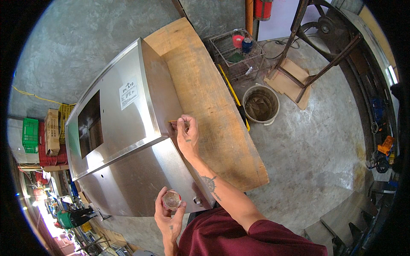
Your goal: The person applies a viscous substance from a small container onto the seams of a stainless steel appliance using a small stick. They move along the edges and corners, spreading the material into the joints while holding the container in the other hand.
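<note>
1. Head view, left hand: the left hand (169, 215) is low in the picture, thumb and fingers curled around the sides of a small round clear jar (172, 199). The jar sits within the grasp, its round face turned up toward the camera, in front of the metal cabinet's near panel.
2. Head view, right hand: the right hand (187, 133) is farther up, its thumb and fingers pinching a thin yellowish strip (172, 121). The strip pokes out leftward from the fingertips toward the cabinet's side wall; whether it touches the metal cannot be told.
3. Head view, the cabinet: the brushed metal cabinet (121, 128) rests on a wooden table (213, 111), left of the right hand and just beside it. A rectangular opening (90, 123) and a white label (129, 96) show on its broad face.
4. Head view, surroundings: right of the table, a bucket (273, 116) stands on the concrete floor (311, 145).
</note>
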